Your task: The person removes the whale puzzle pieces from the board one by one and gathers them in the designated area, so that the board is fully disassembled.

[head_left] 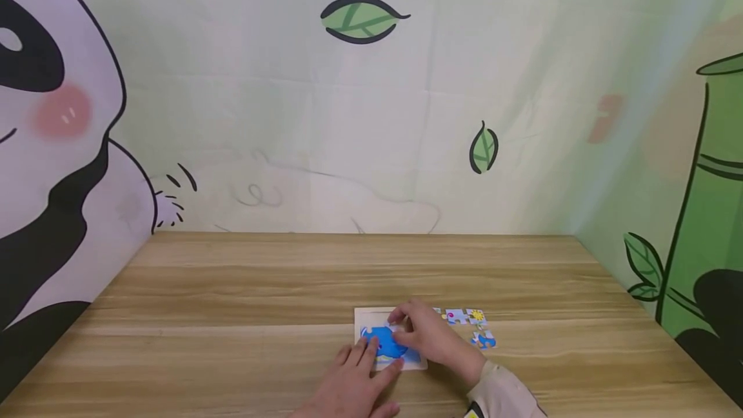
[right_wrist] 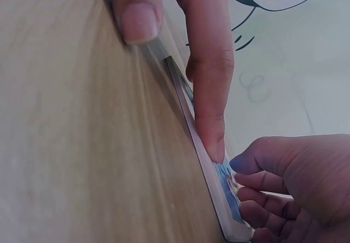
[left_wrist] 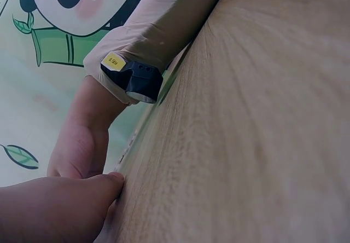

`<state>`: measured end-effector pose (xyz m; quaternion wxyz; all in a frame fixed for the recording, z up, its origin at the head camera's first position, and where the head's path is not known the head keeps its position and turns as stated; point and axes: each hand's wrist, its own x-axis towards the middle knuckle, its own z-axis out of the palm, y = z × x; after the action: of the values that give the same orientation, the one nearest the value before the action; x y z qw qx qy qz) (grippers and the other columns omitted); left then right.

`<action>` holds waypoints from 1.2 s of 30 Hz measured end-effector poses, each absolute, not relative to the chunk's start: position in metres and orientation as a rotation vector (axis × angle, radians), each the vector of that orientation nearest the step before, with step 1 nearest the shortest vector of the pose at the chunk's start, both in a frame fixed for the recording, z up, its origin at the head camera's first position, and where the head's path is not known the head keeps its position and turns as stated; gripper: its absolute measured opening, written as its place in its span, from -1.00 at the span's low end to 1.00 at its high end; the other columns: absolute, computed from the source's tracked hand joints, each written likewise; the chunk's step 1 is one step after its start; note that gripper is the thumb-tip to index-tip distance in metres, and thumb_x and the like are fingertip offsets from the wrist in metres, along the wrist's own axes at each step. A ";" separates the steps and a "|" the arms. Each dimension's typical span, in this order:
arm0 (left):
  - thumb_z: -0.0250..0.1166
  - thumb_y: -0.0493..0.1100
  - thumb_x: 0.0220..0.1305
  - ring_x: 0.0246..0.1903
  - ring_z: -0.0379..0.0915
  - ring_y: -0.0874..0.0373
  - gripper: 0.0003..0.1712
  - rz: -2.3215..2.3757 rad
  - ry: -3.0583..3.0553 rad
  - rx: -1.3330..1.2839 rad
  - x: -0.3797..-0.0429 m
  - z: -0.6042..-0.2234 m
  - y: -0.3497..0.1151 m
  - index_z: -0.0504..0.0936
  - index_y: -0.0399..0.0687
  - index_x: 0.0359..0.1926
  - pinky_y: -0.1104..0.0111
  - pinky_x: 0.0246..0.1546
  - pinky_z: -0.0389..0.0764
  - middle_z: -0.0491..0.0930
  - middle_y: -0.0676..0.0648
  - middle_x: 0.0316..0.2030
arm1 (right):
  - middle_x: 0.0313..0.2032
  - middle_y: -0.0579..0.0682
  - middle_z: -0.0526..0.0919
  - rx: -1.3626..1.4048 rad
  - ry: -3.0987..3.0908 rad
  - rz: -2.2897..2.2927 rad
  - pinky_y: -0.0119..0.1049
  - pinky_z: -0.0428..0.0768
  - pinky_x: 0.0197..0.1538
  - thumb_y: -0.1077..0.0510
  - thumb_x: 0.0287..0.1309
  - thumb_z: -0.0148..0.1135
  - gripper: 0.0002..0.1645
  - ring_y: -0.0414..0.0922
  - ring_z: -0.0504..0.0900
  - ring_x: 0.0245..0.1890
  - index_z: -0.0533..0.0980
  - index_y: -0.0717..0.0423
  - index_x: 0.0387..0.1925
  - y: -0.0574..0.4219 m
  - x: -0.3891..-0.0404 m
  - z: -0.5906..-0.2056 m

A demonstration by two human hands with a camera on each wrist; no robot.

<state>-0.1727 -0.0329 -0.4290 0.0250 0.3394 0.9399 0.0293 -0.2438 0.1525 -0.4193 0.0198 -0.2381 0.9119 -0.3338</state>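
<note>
A small jigsaw puzzle in a pale frame point(head_left: 357, 316) lies near the table's front. A blue whale point(head_left: 380, 340) shows on its joined pieces. My left hand point(head_left: 356, 376) rests over the frame's near left part with straight fingers. In the right wrist view its index finger point(right_wrist: 210, 106) presses the puzzle, with the thumb point(right_wrist: 139, 21) held apart. From the right, my right hand point(head_left: 432, 334) reaches over the upper right part of the puzzle. Its thumb and curled fingers pinch a puzzle piece there, mostly hidden by the fingers.
Several loose puzzle pieces point(head_left: 456, 317) lie on the wooden table point(head_left: 232, 289) right of the frame, partly behind my right hand; one has a sun point(head_left: 477, 316), another is blue point(head_left: 484, 340). A printed cloth wall point(head_left: 261, 82) with a panda and leaves borders the table.
</note>
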 end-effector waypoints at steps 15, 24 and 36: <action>-0.14 0.41 0.35 0.38 0.18 -0.19 -0.34 0.075 2.939 1.072 -0.173 -0.431 -0.034 0.32 0.36 0.36 -0.05 0.26 0.33 0.28 -0.27 0.37 | -0.29 0.01 0.61 -0.765 2.775 -1.062 -0.45 0.48 -0.28 0.28 0.09 0.32 -0.72 -0.21 0.49 -0.35 0.55 0.25 -0.12 0.146 -0.245 -0.418; -0.16 0.44 0.33 0.38 0.17 -0.19 -0.32 0.043 2.920 1.050 -0.174 -0.432 -0.032 0.30 0.39 0.37 -0.03 0.28 0.33 0.26 -0.26 0.38 | -0.28 0.02 0.61 -0.735 2.845 -1.021 -0.41 0.49 -0.26 0.27 0.05 0.36 -0.72 -0.17 0.51 -0.31 0.59 0.24 -0.15 0.147 -0.239 -0.419; -0.13 0.42 0.34 0.38 0.18 -0.18 -0.33 0.076 2.936 1.062 -0.172 -0.431 -0.033 0.31 0.37 0.37 -0.04 0.27 0.33 0.28 -0.27 0.37 | -0.34 0.00 0.52 -0.699 2.854 -1.020 -0.41 0.46 -0.28 0.25 0.07 0.35 -0.76 -0.17 0.47 -0.32 0.59 0.24 -0.19 0.145 -0.239 -0.417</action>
<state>-0.1724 -0.0333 -0.4308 0.0093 0.3401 0.9400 0.0245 -0.2391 0.1446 -0.4169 0.0156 -0.2247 0.9175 -0.3279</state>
